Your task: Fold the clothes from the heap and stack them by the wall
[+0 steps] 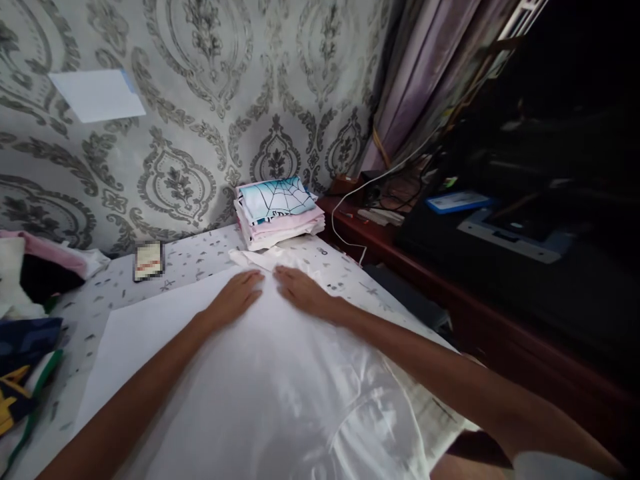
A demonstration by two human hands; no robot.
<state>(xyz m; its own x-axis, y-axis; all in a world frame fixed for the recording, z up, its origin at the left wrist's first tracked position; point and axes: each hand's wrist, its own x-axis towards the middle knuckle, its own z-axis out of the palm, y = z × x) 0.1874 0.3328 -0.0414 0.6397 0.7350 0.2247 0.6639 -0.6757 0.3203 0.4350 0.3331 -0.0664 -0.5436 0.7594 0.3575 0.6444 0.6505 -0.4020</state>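
Grip, head view: left hand (239, 293) and right hand (307, 292) both open, palms down, fingers extended on the white cloth (280, 373). Neither wraps anything. Fingertips sit near each other at the cloth's far end; motion blur hides the fine contact.

Cloth location: centre to near side of the printed cover (187, 267), partly over a flat white panel (135, 327). Panel's far-left corner shows, material unclear. Can't tell if a bed or a table is under the cover.

Handling, my read: thin, slippery fabric. Flat fingers, light even pressure, both sides matched. Pressing hard would drag it or shift the panel. Bunched bit (255, 259) just past the fingertips wants easing out by small pulls, not shoving. Right part is wrinkled and hangs toward the cover's right edge; its weight could pull the rest off line. Forearms lie over the cloth, so keep them light.

Around: folded stack (280, 213) at the cover's far edge by the wall, just beyond the bunch; main obstacle to reaching forward. Phone-like item (149, 260) near the far edge, left of the stack. Loose clothes (47, 267) at the left edge. White cable (340, 233) droops by the right edge, snag risk. Blue-edged item (457, 201) well apart, right.
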